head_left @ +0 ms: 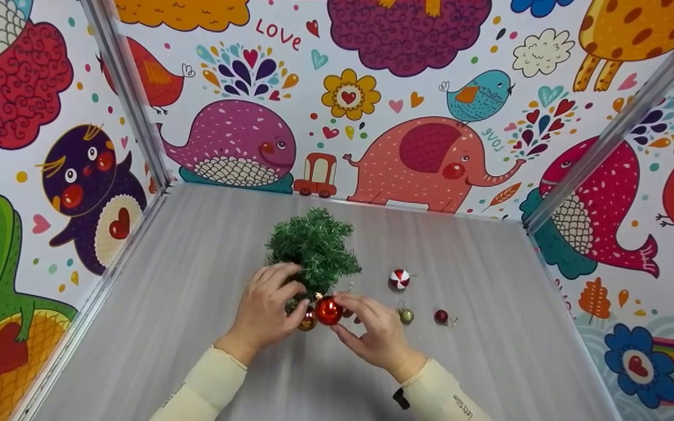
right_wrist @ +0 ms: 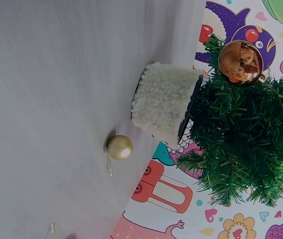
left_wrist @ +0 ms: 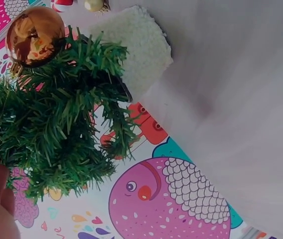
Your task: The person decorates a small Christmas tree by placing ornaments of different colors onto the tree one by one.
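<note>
A small artificial Christmas tree (head_left: 313, 242) stands in front of me, its pot covered in white fluff (right_wrist: 164, 102). My right hand (head_left: 375, 330) pinches a shiny red Christmas ball (head_left: 329, 310) between thumb and fingers, close in front of the branches. On the other side of the tree, my left hand (head_left: 270, 307) has bent fingers right at the foliage; whether it grips a branch I cannot tell. A copper-gold ball (left_wrist: 35, 37) hangs on the tree, just below the left thumb in the head view. Both wrist views catch only part of the hands at their edges.
Right of the tree on the grey table (head_left: 489, 351) lie a red-and-white striped ball (head_left: 399, 279), a gold glitter ball (head_left: 406, 316) and a small dark red ball (head_left: 442, 316). A plain gold ball (right_wrist: 120, 147) lies by the pot. Cartoon-printed walls (head_left: 419, 99) enclose the table.
</note>
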`<action>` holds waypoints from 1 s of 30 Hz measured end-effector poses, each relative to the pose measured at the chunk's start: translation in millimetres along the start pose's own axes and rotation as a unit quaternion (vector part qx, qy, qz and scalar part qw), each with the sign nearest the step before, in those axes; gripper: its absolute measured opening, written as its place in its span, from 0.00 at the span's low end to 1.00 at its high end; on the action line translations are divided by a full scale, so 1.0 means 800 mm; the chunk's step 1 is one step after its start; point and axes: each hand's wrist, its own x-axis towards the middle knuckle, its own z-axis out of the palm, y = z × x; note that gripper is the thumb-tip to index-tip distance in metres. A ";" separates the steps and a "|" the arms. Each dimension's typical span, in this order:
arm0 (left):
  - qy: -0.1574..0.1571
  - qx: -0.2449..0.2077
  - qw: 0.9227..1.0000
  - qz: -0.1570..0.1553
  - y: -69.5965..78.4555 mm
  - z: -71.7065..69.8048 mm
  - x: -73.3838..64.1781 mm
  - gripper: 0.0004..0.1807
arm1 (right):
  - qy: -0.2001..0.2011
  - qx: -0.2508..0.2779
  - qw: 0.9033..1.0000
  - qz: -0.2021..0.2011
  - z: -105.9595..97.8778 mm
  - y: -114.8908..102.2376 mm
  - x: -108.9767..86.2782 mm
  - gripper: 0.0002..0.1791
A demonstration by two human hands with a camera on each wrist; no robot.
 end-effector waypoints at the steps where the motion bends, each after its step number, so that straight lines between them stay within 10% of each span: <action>1: -0.001 -0.005 1.000 0.000 0.000 0.000 0.000 0.06 | 0.000 -0.001 1.000 0.000 0.000 0.000 0.000 0.27; 30: 0.028 -0.049 0.998 -0.015 0.017 -0.015 0.024 0.03 | -0.021 0.068 0.995 0.064 0.018 -0.007 -0.013 0.28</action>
